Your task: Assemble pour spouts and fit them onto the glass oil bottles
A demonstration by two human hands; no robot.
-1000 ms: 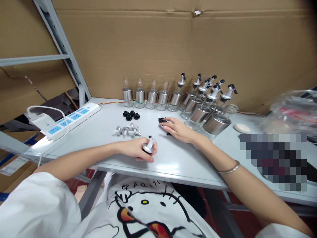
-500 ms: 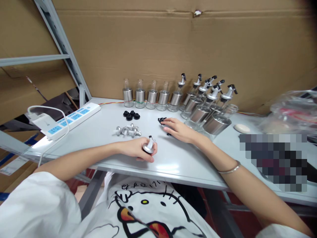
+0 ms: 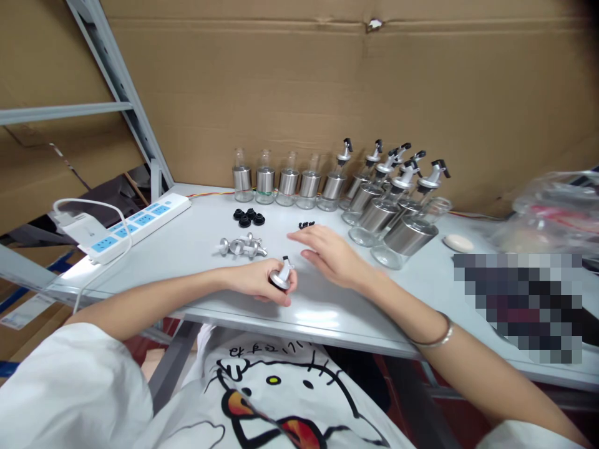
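Observation:
My left hand (image 3: 262, 282) is closed around a silver bottle pourer (image 3: 281, 278), whose spout points up above the thumb. My right hand (image 3: 334, 254) hovers over the table with its fingers stretched out and apart. Whether anything small lies under its palm is hidden. Just beyond its fingertips are several small black pieces (image 3: 306, 224). Left of them sits a cluster of black rubber stoppers (image 3: 249, 216). Several loose silver pourer parts (image 3: 241, 246) lie behind my left hand.
Glass bottles with steel sleeves (image 3: 287, 182) line the cardboard wall. To the right, more bottles (image 3: 377, 215) carry pourers. A power strip (image 3: 135, 227) lies at left. A pale oval object (image 3: 457, 242) and clear plastic bags (image 3: 556, 209) are at right.
My right hand has moved left and nearer to me, off the small black pieces, uncovering more of them. My left hand keeps the pourer in the same place.

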